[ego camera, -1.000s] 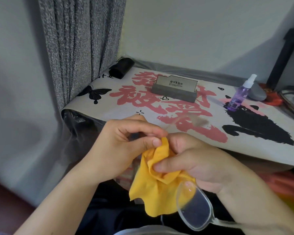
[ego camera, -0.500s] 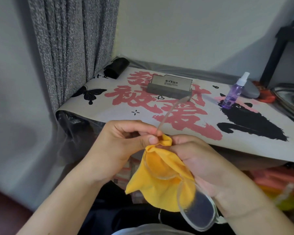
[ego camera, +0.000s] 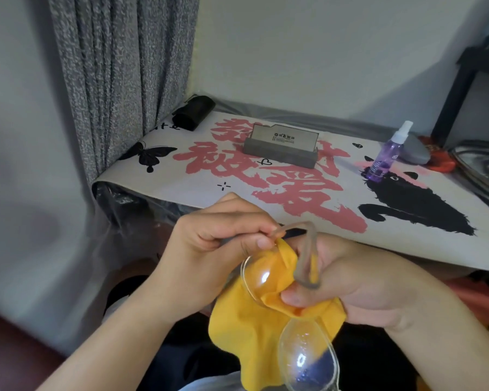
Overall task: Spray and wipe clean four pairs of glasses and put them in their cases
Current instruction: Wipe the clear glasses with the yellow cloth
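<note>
A pair of clear-framed glasses (ego camera: 261, 280) is held in front of me, below the table edge. My left hand (ego camera: 212, 258) pinches the frame's corner at the hinge, where a folded temple arm loops over. My right hand (ego camera: 359, 286) pinches a yellow cloth (ego camera: 254, 331) around the upper lens. The lower lens (ego camera: 305, 362) hangs free near the bottom edge. On the table stand an open grey glasses case (ego camera: 280, 146), a black case (ego camera: 194, 111) at the back left, and a purple spray bottle (ego camera: 386, 156) at the right with a grey case (ego camera: 415, 152) behind it.
A printed mat (ego camera: 223, 173) with red characters and a black cat covers the table. A grey curtain (ego camera: 119, 74) hangs at the left. A red object (ego camera: 441, 162), a metal tray (ego camera: 480, 167) and a dark shelf leg (ego camera: 452, 88) crowd the right end.
The glasses have turned: the upper lens now shows in front of the cloth and the temple arm has swung down and folded over my right hand. My right thumb has shifted onto the cloth by the lens.
</note>
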